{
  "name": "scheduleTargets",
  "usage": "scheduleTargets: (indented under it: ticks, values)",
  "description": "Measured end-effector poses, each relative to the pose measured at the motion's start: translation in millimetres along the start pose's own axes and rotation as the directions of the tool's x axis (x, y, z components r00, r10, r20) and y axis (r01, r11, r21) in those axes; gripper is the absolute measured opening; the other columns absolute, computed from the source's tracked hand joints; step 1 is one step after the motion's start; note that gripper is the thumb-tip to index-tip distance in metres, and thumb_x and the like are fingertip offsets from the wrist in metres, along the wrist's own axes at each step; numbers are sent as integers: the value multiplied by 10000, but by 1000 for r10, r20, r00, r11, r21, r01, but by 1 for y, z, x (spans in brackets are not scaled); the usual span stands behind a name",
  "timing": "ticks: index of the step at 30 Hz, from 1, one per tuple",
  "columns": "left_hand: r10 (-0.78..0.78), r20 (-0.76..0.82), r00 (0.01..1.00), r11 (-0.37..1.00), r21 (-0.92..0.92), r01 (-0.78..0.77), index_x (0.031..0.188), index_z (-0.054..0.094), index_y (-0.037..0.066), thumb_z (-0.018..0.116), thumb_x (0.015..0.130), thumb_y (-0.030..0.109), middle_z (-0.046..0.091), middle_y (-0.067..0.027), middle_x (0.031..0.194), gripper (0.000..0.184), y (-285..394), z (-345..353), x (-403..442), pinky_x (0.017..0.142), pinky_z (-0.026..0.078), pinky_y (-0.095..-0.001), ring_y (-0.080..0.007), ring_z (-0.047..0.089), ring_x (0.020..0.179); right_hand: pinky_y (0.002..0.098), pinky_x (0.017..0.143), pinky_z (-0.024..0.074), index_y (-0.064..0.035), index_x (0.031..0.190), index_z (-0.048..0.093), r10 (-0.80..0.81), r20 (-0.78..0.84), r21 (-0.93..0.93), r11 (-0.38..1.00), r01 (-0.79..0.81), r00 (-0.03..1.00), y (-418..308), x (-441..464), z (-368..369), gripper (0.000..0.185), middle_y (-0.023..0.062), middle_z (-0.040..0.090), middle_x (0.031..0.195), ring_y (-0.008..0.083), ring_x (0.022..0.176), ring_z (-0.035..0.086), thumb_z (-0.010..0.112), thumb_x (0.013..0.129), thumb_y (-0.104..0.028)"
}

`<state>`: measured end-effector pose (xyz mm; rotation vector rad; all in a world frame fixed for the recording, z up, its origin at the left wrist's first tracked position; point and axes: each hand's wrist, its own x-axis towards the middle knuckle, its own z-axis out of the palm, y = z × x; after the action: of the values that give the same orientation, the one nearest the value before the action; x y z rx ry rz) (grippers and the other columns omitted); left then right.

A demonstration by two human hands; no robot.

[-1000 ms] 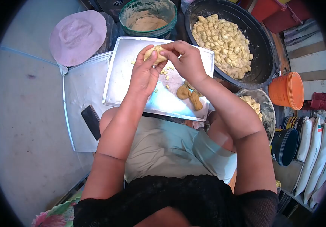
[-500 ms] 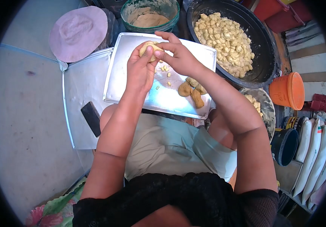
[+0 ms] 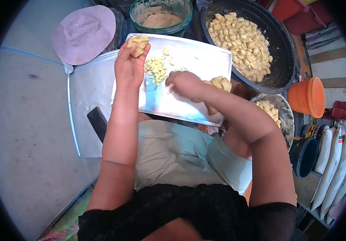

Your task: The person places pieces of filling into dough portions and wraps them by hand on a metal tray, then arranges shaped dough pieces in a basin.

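On the upturned fingers of my left hand point(image 3: 128, 68) rests a piece of pale yellow dough point(image 3: 139, 45), with the thumb against its side, above the tray's far left corner. My right hand point(image 3: 184, 83) is low over the metal tray point(image 3: 209, 54), its fingers curled together and slightly blurred; whatever is between them is hidden. Just left of those fingers lie many small yellow cubes point(image 3: 156, 69). Behind my right wrist sit more lumps of dough point(image 3: 222, 83) and a brown piece point(image 3: 212, 110), partly covered by the forearm.
A black basin point(image 3: 279, 60) full of dough pieces stands back right, with a smaller bowl point(image 3: 286, 120) of dough below it. A green-rimmed tub point(image 3: 161, 30) of powder is behind the tray. An orange bucket point(image 3: 305, 96), a pink hat point(image 3: 84, 35) and a phone point(image 3: 96, 122) lie around.
My hands have separated. The left moved left with the dough, which looks more opened out; the right let go of it and came down to the tray beside the now uncovered cubes.
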<state>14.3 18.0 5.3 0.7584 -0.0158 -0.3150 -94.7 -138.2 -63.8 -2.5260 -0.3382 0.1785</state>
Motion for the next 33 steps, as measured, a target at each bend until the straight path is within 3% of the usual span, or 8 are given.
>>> scheduleTargets:
  ticks: [3,7,9,11,20,23,27,33]
  values:
    - [-18,7,1000,1000,6,18,1211,442,-66,462,844,-15,503,-205,1223,371,2,-2,0,1012,439,-469,-339,516,1150,386,774,491,-87,884,638,-134,63,-296,944,147,989,-1,-1,15,149,97,631,899,272,888,626,523,790,-92]
    - [-38,20,999,999,31,38,1204,446,-59,463,842,-18,506,-203,1211,365,5,1,-5,998,447,-470,-340,518,1139,393,763,500,-71,866,635,129,-225,-317,928,-197,966,41,9,-11,152,111,631,931,272,897,624,528,760,-54]
    - [-38,34,999,998,46,37,1199,449,-56,464,840,-18,507,-203,1207,362,6,4,-6,989,452,-469,-337,520,1134,393,805,499,-92,914,658,356,-166,-204,900,-385,920,59,10,-26,154,106,628,983,278,933,621,589,779,-120]
    - [-49,40,998,998,35,48,1171,466,-59,460,841,-19,524,-209,1162,333,4,3,-6,958,470,-467,-333,541,1095,390,821,492,-112,919,660,375,-82,-111,917,-382,924,72,8,-28,151,97,627,998,274,921,622,621,783,-164]
    - [-97,59,994,995,34,96,1180,489,-58,490,843,26,539,-211,1179,348,2,-1,-3,990,451,-459,-327,539,1116,367,772,502,-82,894,661,249,-120,-158,951,-266,961,78,9,-21,167,94,641,920,264,854,633,651,761,-184]
    - [-140,76,987,989,55,136,1198,482,-63,491,846,29,544,-210,1177,364,-3,-2,-4,994,448,-458,-327,540,1120,330,719,499,-50,882,654,257,-264,258,948,-188,930,75,17,-41,175,89,632,818,211,761,627,663,773,-185]
    - [-197,123,973,977,106,185,1224,467,-68,488,861,25,542,-209,1184,375,-7,8,-12,1009,440,-455,-312,546,1121,253,659,465,-22,879,641,215,-567,619,748,239,795,28,26,-74,153,44,598,803,124,701,562,664,820,-161]
    - [-220,276,936,972,149,184,1232,467,-71,518,901,21,548,-185,1192,348,-16,21,-23,1023,442,-412,-268,566,1114,282,663,486,-43,882,649,-55,-599,183,962,204,799,-18,8,-99,151,62,593,806,166,722,581,666,821,-181]
